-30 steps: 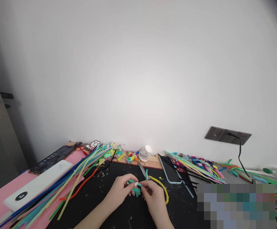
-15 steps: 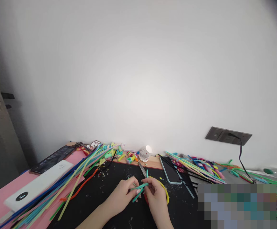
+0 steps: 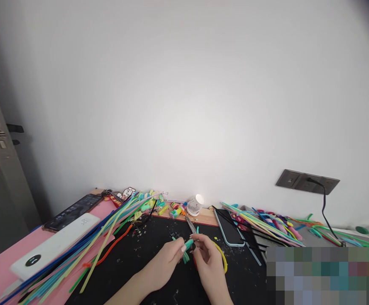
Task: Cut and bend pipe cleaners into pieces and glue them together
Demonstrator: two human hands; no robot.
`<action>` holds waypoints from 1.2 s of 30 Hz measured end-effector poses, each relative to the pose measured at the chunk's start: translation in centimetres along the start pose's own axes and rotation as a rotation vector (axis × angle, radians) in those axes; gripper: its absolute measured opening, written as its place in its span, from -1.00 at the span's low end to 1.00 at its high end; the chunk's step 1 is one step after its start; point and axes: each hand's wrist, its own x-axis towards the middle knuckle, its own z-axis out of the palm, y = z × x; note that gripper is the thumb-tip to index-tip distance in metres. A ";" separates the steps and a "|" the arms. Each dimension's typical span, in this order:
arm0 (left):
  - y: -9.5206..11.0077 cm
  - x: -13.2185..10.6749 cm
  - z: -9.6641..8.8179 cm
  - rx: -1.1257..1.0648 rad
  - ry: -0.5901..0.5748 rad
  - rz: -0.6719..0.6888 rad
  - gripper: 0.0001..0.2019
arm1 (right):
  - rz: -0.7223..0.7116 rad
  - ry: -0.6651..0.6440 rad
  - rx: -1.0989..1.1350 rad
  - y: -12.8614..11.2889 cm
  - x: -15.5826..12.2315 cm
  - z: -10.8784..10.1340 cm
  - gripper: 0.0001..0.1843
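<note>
our left hand pinches green strips; whether our right hand grips any, we cannot tell. a slack pinch could scatter them toward the far edge of the desk.

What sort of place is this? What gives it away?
Probably an indoor craft workspace: a bundle of what look like pipe cleaners, scissors, and a black work surface sprinkled with small scraps.

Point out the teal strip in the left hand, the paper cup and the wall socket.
Teal strip (image 3: 188,244): head view, its exposed part.
Paper cup (image 3: 194,207): head view, side wall.
Wall socket (image 3: 300,181): head view, front panel.
</note>
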 end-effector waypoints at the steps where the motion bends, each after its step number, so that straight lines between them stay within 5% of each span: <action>1: -0.2 0.1 -0.1 0.008 0.043 -0.017 -0.67 | 0.002 0.019 -0.060 -0.1 0.1 -0.3 -0.74; 5: -1.0 0.4 -0.7 -0.003 0.189 -0.105 -0.69 | 0.018 0.154 -0.508 0.5 0.4 -1.6 -0.73; 9: -1.6 0.6 -1.0 -0.008 0.288 -0.164 -0.69 | 0.132 0.082 -0.836 1.7 0.4 -2.1 -0.64; 18: -2.2 0.8 -1.0 0.047 0.377 -0.211 -0.65 | 0.327 -0.060 -0.845 1.3 0.9 -2.4 -0.76; 31: -0.8 0.5 -1.4 0.036 0.343 -0.028 -0.72 | -0.112 0.110 -0.888 -0.1 0.3 -2.4 -0.54; 36: 0.9 -0.1 -1.7 0.003 0.157 0.032 -0.68 | -0.148 0.060 -0.828 -0.4 0.1 -2.0 -0.50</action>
